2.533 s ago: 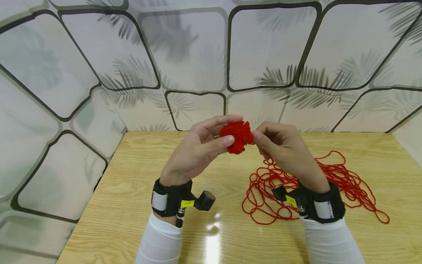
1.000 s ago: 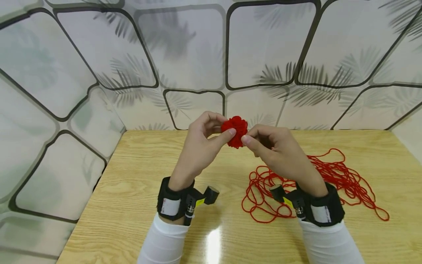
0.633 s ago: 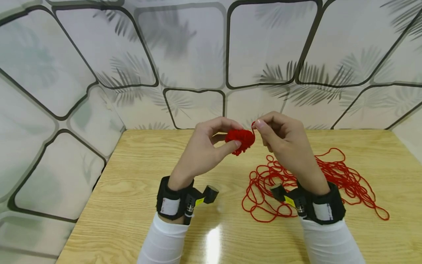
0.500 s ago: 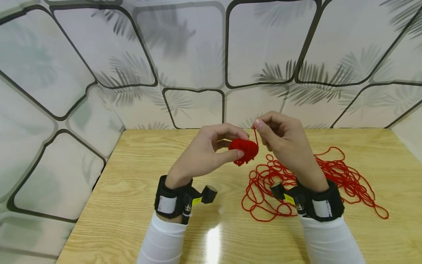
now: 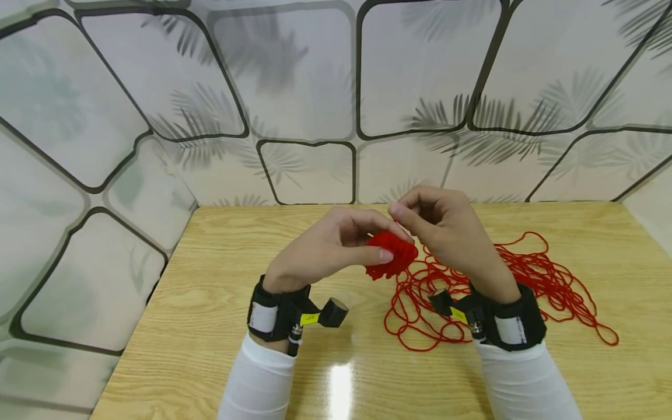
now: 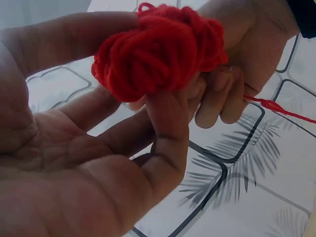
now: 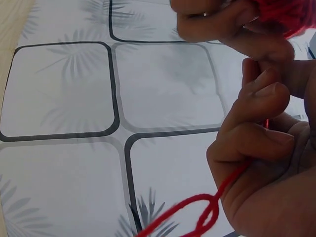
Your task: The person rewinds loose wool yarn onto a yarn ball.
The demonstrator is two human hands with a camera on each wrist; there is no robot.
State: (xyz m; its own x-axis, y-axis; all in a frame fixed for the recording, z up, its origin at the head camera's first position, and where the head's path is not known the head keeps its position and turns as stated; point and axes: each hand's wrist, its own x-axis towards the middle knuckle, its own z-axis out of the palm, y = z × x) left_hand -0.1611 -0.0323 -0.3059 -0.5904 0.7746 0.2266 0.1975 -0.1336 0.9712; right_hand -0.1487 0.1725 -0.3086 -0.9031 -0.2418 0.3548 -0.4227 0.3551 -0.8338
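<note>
While the left hand (image 5: 328, 252) pinches a red yarn ball (image 5: 403, 256) between thumb and fingers, just below and right of centre in the head view, the right hand (image 5: 452, 236) sits beside and slightly above it, fingers curled round a red strand (image 7: 234, 176) that trails to the lower middle of the right wrist view. Loose yarn tangle (image 5: 546, 283) lies on the wooden table (image 5: 205, 326), lower right of the head view, partly hidden behind the right hand.
</note>
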